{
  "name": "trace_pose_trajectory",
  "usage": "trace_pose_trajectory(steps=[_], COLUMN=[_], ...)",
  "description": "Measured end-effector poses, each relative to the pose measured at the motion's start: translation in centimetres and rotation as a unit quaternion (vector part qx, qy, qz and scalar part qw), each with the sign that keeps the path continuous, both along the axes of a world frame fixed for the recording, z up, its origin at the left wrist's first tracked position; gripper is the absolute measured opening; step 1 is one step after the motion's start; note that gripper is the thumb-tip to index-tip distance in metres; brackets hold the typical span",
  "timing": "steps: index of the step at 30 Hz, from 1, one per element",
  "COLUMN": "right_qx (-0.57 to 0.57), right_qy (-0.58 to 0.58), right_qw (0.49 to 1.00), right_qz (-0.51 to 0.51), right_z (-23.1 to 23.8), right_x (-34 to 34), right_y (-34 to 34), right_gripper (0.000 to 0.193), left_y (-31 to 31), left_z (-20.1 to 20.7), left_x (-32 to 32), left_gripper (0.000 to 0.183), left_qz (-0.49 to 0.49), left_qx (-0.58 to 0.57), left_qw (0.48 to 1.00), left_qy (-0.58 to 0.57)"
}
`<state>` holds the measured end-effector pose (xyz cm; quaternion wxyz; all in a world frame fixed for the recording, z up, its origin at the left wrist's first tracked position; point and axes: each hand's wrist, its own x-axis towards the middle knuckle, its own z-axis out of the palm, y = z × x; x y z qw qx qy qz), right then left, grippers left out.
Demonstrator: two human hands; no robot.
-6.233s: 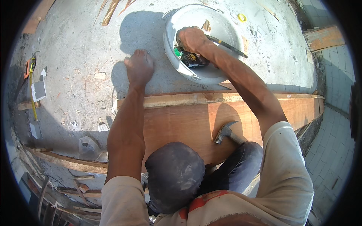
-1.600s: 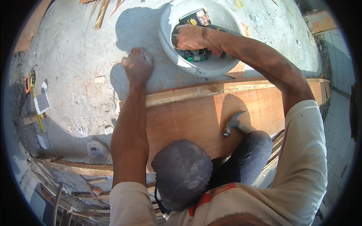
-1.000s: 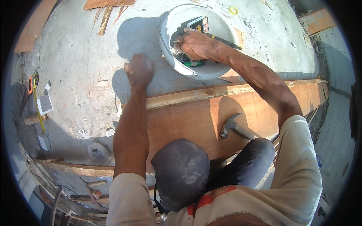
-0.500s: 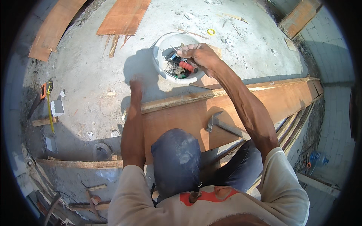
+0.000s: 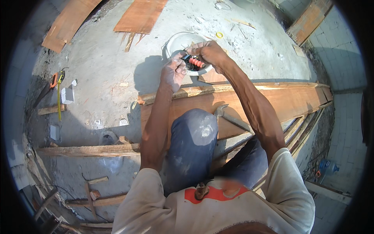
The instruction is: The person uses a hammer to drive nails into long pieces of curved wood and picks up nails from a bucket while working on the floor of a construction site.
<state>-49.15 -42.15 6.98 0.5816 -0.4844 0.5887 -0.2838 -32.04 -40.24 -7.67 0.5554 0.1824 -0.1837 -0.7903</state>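
Observation:
My right hand (image 5: 208, 52) grips a small tool with an orange ribbed handle (image 5: 196, 62) over the white bucket (image 5: 177, 40) on the concrete floor. My left hand (image 5: 173, 73) is closed right beside it, fingers pinched at the tool's dark end. Whether something small sits in those fingers is too small to tell. Both hands meet just beyond the long wooden plank (image 5: 272, 99) that lies across in front of my knee. A hammer (image 5: 230, 117) rests on the plank under my right forearm.
Plywood sheets (image 5: 140, 15) and a board (image 5: 68, 23) lie at the far side. An orange-handled tool with a yellow strip (image 5: 56, 84) lies at left near white blocks (image 5: 67, 95). Timber strips (image 5: 89, 149) lie at lower left. A tiled drop lies to the right.
My left hand has left the floor and joined my right at the bucket's rim. My right hand has lifted the orange-handled tool out of the bucket. The view has pulled back.

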Motion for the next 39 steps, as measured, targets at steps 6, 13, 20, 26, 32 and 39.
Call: trace_pose_trajectory(steps=[6, 13, 20, 26, 32, 39], right_qx=[-0.035, -0.2, -0.095, -0.077, -0.134, -0.075], right_qy=[0.099, 0.378, 0.134, 0.238, 0.247, 0.097], right_qw=[0.994, 0.899, 0.985, 0.956, 0.945, 0.985], right_qz=[0.035, 0.096, 0.057, 0.153, 0.169, 0.125], right_z=[-0.3, -2.9, -0.3, 0.3, 0.1, -0.4], right_x=[0.3, 0.0, -0.8, -0.5, 0.1, -0.8], right_y=[1.8, 2.7, 4.4, 4.0, 4.8, 5.4], right_gripper=[0.017, 0.033, 0.04, 0.047, 0.051, 0.049], left_y=[0.1, 1.3, 2.6, 3.4, 2.4, 3.0], left_z=[2.4, 3.4, 3.2, 4.3, 1.9, 2.4], left_x=[-4.7, -5.3, -4.9, -6.3, -5.7, -6.2], left_gripper=[0.044, 0.067, 0.062, 0.052, 0.046, 0.042], left_qz=[0.021, 0.033, 0.028, 0.048, 0.053, 0.068], left_qx=[0.168, 0.123, 0.172, 0.239, 0.169, 0.214], left_qw=[0.974, 0.972, 0.96, 0.96, 0.973, 0.965], left_qy=[0.153, 0.197, 0.22, 0.141, 0.151, 0.132])
